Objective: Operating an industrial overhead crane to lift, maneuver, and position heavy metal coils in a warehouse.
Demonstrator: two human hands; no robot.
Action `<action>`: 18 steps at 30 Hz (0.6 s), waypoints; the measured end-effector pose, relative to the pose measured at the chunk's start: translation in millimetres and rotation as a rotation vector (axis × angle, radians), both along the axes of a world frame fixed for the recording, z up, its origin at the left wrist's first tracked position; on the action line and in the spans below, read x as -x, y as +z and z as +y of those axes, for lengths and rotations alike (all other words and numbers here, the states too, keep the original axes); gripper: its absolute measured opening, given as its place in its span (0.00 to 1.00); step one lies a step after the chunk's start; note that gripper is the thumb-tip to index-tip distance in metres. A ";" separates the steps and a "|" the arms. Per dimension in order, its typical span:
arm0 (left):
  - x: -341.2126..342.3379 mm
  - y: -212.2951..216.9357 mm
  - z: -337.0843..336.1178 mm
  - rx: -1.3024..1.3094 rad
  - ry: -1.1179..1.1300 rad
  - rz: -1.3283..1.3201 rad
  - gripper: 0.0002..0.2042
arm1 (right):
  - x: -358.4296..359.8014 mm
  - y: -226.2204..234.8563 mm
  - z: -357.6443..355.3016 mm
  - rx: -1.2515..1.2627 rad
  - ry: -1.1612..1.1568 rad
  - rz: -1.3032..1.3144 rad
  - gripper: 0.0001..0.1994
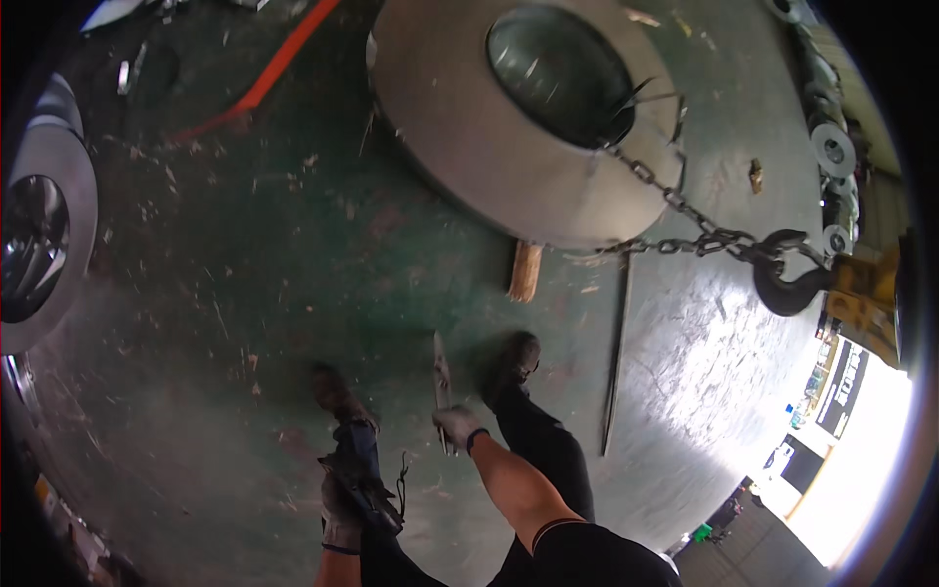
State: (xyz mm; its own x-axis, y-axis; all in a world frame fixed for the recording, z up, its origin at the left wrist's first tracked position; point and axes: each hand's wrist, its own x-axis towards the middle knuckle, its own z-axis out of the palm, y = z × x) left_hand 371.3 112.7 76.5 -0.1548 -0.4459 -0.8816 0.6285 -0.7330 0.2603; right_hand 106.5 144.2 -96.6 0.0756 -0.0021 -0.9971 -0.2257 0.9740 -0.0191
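Nearest, at the lower edge, both gloved hands hang beside the person's legs. The left hand [344,514] is closed around a dark tool [370,489] with a blue body and a short cord dangling from it; the tool lies against the left leg. The right hand [456,426], on a bare forearm, is clenched round the lower end of a thin, pale metal strip [441,377] that points up and away from the body. Two dark shoes [518,357] stand on the worn green floor [245,293], one just left of the strip and one just right of it.

Further out, a long thin metal bar [616,362] lies on the floor to the right of the feet. Beyond the shoes a wooden block [526,271] sits wedged under the edge of a large steel coil [469,127], which stands tilted on the floor with its round bore facing up. A chain [685,210] runs from the bore down to a heavy black hook [782,284] on a yellow block at the right. Another coil [49,235] stands at the far left, and an orange strap [269,68] crosses the floor at the top.
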 end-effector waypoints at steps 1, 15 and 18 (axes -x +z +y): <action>10.0 10.1 -5.9 0.026 -0.012 0.092 0.27 | 12.5 24.1 2.6 -0.060 -0.121 0.089 0.17; -45.0 284.0 -66.5 0.312 -0.459 0.284 0.37 | 22.0 458.6 46.4 0.612 -0.311 -0.157 0.28; -49.4 314.7 -68.5 0.339 -0.384 0.197 0.35 | -10.1 527.7 30.1 0.747 -0.052 0.268 0.27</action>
State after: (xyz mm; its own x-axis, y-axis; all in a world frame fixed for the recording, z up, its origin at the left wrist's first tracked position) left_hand 420.7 44.2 391.2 -0.5102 -0.5789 -0.6360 0.3932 -0.8147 0.4262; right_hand 116.6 174.2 431.1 -0.1851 -0.6743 -0.7149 -0.2694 0.7344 -0.6229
